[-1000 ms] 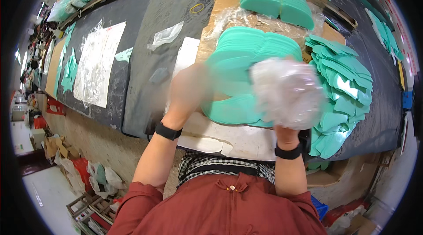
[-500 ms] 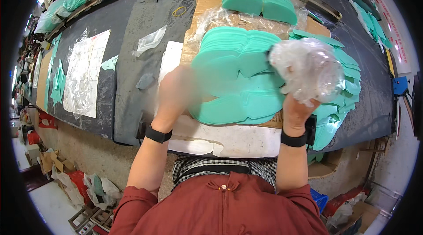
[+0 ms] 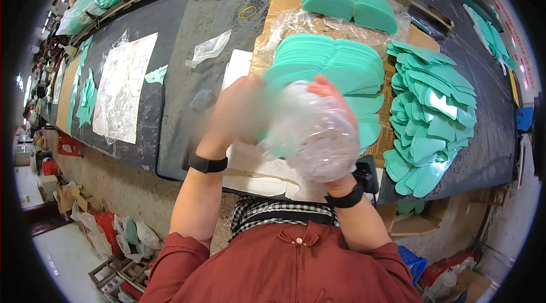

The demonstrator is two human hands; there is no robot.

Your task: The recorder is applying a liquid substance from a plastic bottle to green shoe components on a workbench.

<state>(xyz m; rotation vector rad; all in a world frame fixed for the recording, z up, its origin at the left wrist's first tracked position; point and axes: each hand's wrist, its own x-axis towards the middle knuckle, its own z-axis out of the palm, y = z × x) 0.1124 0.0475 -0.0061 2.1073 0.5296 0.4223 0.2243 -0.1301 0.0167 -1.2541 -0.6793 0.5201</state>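
My right hand (image 3: 333, 94) is closed round a crumpled wad of clear plastic film (image 3: 323, 146), held over the near part of the table before me. Its fingertips curl over the film's far side. Close by on the left, my left hand (image 3: 227, 116) is smeared by motion, and its fingers cannot be made out. Behind both hands stands a stack of flat green cut pieces (image 3: 341, 61) with rounded ends. The plastic and my hands hide part of the green pieces nearer me.
Farther back, a green stack (image 3: 350, 1) has a band round it. A loose green pile (image 3: 432, 115) spreads at the right. Cardboard (image 3: 389, 95) lies under the middle stacks. At the left are a plastic-covered white sheet (image 3: 125, 87), a clear scrap (image 3: 209, 48) and a yellow band (image 3: 247, 12).
My right hand has brought the plastic wad left and nearer me, uncovering the loose green pile. The left hand stays near the stack, still blurred. The view has shifted slightly.
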